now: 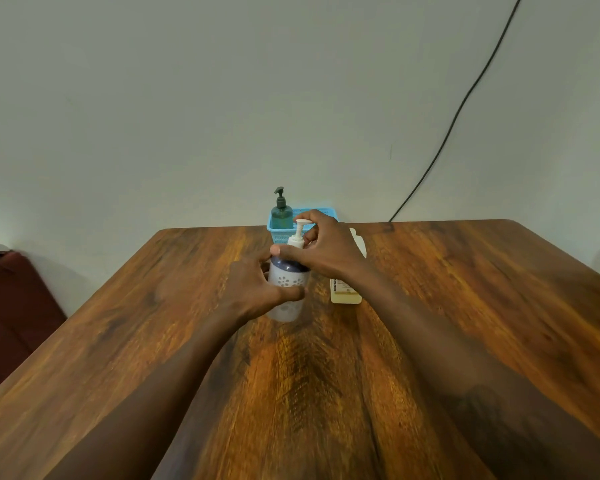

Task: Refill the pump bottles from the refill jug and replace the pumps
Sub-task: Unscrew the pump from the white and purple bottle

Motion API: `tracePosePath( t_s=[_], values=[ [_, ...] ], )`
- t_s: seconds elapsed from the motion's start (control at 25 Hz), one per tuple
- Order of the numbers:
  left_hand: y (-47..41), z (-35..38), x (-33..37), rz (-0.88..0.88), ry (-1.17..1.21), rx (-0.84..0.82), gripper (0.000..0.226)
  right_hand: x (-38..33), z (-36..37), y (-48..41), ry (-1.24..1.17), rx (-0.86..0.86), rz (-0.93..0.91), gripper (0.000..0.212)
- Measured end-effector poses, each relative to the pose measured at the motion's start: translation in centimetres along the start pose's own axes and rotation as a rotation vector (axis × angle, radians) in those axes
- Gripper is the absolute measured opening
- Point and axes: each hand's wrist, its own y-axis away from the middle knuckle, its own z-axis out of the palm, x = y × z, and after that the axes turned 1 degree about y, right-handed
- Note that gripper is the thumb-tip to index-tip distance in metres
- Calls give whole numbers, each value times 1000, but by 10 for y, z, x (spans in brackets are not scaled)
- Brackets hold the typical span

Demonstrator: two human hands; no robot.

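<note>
A white pump bottle (286, 282) with a dark blue shoulder and a flower print stands upright on the wooden table (465, 306). My left hand (253, 289) grips its body from the left. My right hand (326, 247) holds the white pump (298, 233) at the collar, fingers curled round it. Behind my right wrist stands the refill jug (345, 292), pale yellow with a label, partly hidden. A dark green pump bottle (281, 211) stands in a blue basket (274, 230) at the table's far edge.
The basket sits against the white wall at the back. A black cable (465, 98) runs down the wall on the right. A dark red seat (11, 306) lies left of the table.
</note>
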Motion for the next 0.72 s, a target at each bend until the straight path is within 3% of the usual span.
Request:
tracePosePath(
  t_s=[0.08,0.2,0.32,0.56,0.72],
  values=[
    [1,1,0,24,-8,-5,76,0,1,-1,43,97,12,68],
    [2,-1,-6,6,-22,-9,78,2,0,-4,-41,-13,-29,67],
    [2,-9,-13,-55,-22,-55,93,-5,-6,-4,-181,-64,-84,71],
    [3,-26,-35,-190,-105,-63,74,-10,-19,-9,-267,188,-180,55],
    [9,-35,-60,-322,-60,123,95,-4,-26,-7,-258,275,-175,57]
  ],
)
